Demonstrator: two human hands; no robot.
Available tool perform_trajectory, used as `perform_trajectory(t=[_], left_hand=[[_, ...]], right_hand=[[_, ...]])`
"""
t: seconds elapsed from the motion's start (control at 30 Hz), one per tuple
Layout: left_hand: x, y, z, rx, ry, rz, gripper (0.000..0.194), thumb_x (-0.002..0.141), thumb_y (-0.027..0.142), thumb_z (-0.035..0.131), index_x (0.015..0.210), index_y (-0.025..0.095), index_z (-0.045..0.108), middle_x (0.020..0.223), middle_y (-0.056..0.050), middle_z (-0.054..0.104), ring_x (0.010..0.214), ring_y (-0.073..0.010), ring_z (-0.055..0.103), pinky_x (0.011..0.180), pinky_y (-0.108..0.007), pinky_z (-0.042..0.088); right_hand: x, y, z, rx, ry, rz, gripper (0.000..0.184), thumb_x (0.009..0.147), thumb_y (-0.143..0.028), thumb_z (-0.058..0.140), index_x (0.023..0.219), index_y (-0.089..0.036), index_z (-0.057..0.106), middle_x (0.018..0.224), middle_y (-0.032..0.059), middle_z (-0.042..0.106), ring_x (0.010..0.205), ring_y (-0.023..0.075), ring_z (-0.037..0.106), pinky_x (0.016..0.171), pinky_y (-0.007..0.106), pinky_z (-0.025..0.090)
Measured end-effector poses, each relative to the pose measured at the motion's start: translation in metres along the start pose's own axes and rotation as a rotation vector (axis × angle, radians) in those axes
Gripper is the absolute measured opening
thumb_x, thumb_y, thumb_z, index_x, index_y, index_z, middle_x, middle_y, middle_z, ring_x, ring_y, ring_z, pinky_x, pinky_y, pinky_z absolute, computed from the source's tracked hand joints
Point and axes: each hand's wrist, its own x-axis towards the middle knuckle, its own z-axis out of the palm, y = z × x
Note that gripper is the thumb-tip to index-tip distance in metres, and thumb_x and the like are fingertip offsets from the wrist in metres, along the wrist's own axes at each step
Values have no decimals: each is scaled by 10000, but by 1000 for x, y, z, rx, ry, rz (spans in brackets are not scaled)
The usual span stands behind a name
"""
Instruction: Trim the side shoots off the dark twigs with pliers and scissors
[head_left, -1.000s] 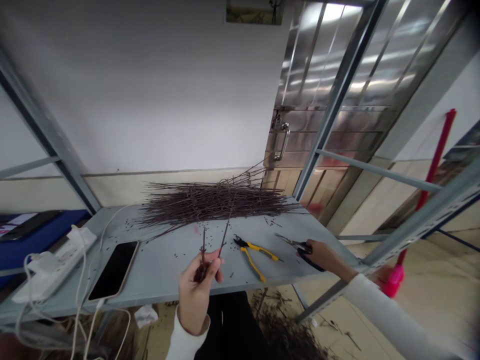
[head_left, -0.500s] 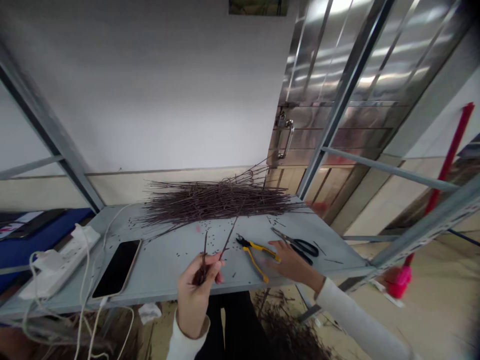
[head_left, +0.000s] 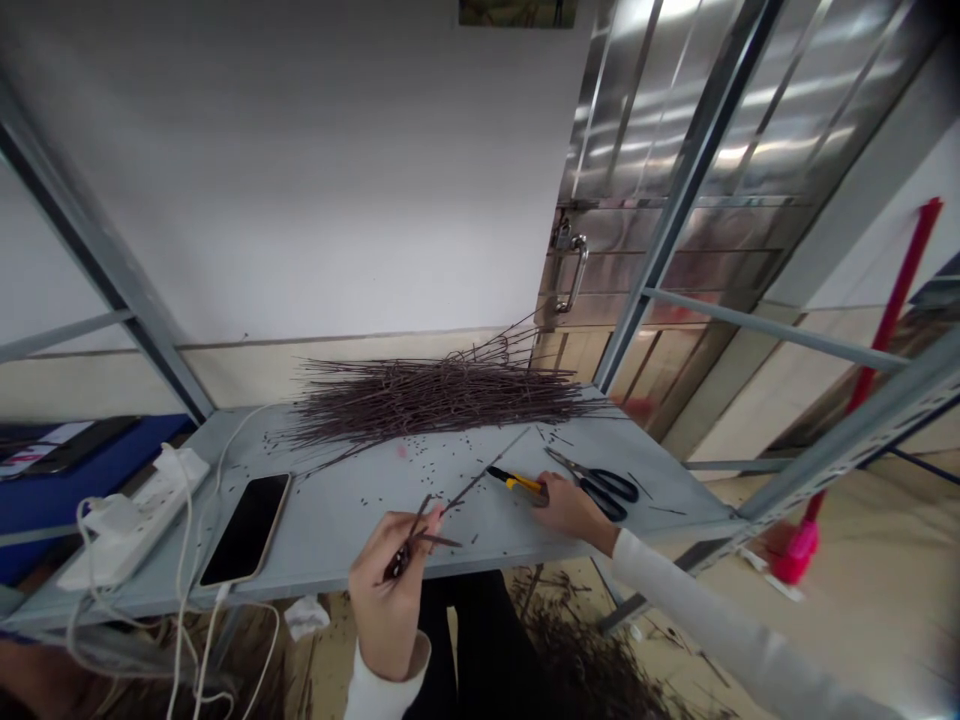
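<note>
While your L hand (head_left: 386, 620) pinches dark twigs (head_left: 411, 540) above the grey metal shelf (head_left: 352, 545), R hand (head_left: 570, 510) lies over yellow-handled pliers (head_left: 514, 482), grip unclear, next to scissors (head_left: 600, 490); firm pinch near the twig ends stops wobble.

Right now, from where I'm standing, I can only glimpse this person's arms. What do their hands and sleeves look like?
The left hand and right hand are both bare, with no gloves. Each arm is covered by a plain white long sleeve, the left sleeve and the right sleeve, ending at the wrist.
</note>
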Motion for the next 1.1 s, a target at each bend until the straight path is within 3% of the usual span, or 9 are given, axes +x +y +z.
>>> perform_trajectory(t=[0.13, 0.3, 0.43, 0.53, 0.77, 1.1], left_hand=[[-1, 2, 1, 39, 11, 68, 244, 803, 80, 611, 913, 245, 752, 761, -7, 654, 660, -136, 620, 606, -232, 504], [-4, 2, 4, 87, 32, 104, 279, 801, 51, 588, 911, 254, 744, 800, -1, 677, 693, -133, 636, 622, -219, 524], [-5, 5, 6, 107, 42, 151, 261, 802, 50, 599, 892, 252, 738, 796, 0, 687, 707, -137, 647, 608, -212, 528], [-3, 9, 8, 117, 37, 189, 250, 801, 48, 606, 887, 246, 733, 775, 2, 689, 689, -135, 646, 596, -209, 525], [-2, 12, 9, 136, 24, 211, 269, 799, 27, 586, 879, 236, 735, 765, 4, 685, 676, -122, 639, 622, -199, 529], [-3, 11, 7, 135, -5, 220, 300, 794, 12, 564, 895, 229, 746, 756, -19, 674, 666, -136, 636, 598, -214, 526]], right_hand=[[-15, 0, -28, 132, 29, -115, 388, 745, -227, 564, 1114, -125, 502, 1031, 116, 641, 892, 213, 622, 774, 281, 453], [-56, -15, -70, 437, 155, -418, 360, 799, -358, 557, 1099, -173, 486, 912, 54, 619, 789, 189, 608, 728, 307, 492], [-79, -22, -89, 458, 210, -538, 381, 813, -335, 580, 1151, -209, 455, 1005, 63, 590, 875, 188, 604, 784, 300, 500], [-89, -23, -97, 470, 241, -592, 405, 828, -320, 580, 1192, -235, 423, 1102, 79, 563, 962, 196, 592, 823, 294, 500], [-101, -35, -114, 392, 233, -697, 408, 838, -277, 567, 1213, -249, 411, 1094, 89, 546, 938, 195, 587, 804, 306, 505], [-102, -41, -119, 402, 217, -644, 377, 807, -314, 593, 1155, -227, 476, 1038, 93, 590, 879, 202, 593, 745, 314, 514]])
